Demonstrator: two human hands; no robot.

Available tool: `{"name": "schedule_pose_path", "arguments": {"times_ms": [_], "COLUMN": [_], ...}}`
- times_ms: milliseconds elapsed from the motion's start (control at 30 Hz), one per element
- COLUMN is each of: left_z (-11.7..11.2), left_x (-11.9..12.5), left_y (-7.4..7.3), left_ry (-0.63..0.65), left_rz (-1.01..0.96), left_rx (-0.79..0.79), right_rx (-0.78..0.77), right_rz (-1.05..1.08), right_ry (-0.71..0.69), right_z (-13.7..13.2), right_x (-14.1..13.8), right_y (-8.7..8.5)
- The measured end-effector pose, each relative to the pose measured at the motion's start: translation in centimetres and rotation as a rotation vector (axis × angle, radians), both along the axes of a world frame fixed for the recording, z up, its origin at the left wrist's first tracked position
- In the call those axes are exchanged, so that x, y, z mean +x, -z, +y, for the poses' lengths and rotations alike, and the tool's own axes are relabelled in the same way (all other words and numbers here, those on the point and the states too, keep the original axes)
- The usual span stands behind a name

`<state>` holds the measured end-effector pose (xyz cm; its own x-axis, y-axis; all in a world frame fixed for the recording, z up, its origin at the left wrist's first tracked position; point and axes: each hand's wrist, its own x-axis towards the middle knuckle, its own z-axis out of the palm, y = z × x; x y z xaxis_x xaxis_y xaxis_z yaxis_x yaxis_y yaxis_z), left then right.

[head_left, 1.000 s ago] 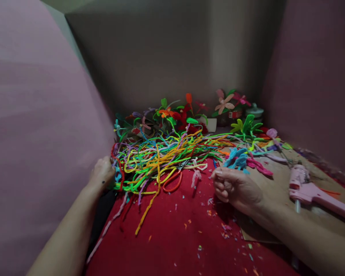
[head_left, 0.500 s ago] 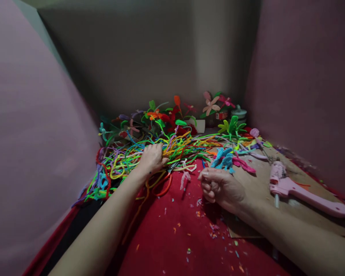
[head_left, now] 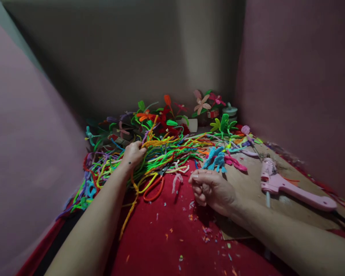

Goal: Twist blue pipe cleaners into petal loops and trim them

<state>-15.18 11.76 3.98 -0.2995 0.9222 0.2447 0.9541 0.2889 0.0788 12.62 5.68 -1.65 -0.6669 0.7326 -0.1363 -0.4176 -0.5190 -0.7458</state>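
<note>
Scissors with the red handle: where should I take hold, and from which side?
Take the scissors by the red handle loop, coming from the near side. That loop lies toward the wearer over the red cloth, largely uncovered, while the blades point away into the fuzzy stems, where a hold would probably snag strands.

No word, number or brand can be read. A small red-and-white box (head_left: 212,114), just right of centre in the upper half of the frame, carries pale markings too small to make out. Another red-and-white piece (head_left: 115,138), left of centre among the craft flowers (head_left: 201,104), is too blurred to read.
</note>
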Motion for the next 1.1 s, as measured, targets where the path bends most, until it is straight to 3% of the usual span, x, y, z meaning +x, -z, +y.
{"name": "schedule_pose_path", "arguments": {"times_ms": [333,567,867,1100], "left_z": [-0.9,-1.3,-1.4,-1.2], "left_x": [-0.4,0.8,-0.8,-1.2], "left_y": [0.3,0.5,-1.6,-2.0], "left_ry": [0.102,0.161,0.178,0.194], "left_rz": [-0.145,-0.081,-0.067,-0.061], "left_rx": [-0.071,-0.190,-0.139,-0.133], "right_rx": [-0.003,0.003,-0.016,-0.007], "right_rz": [0.007,0.006,-0.005,-0.002], "right_ry": [-0.020,-0.016,-0.026,-0.027], "right_z": [0.1,0.0,0.0,0.1], "right_x": [0.1,0.2,0.1,0.1], "right_y": [0.1,-0.2,-0.2,0.1]}}
